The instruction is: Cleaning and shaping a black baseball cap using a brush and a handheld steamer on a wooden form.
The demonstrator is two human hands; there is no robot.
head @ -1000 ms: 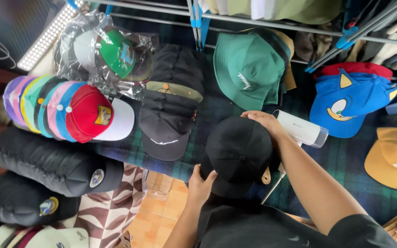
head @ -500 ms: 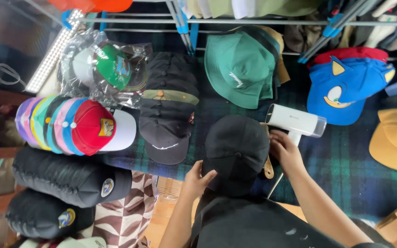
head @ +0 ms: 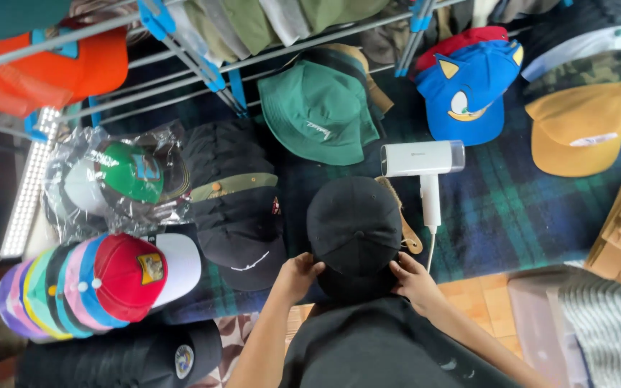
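black cap on plaid-covered counter, crown away from person, brim toward body | left hand and right hand at brim's two sides, fingers curled on its edge, seemingly gripping | white handheld steamer just right | dark cap stack left

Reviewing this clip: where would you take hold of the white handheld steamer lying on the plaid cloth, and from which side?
Probably by its slim handle, coming from the right hand side. The white steamer lies flat, its handle pointing toward the person, beside the black cap; the bulky head looks harder to wrap fingers around.
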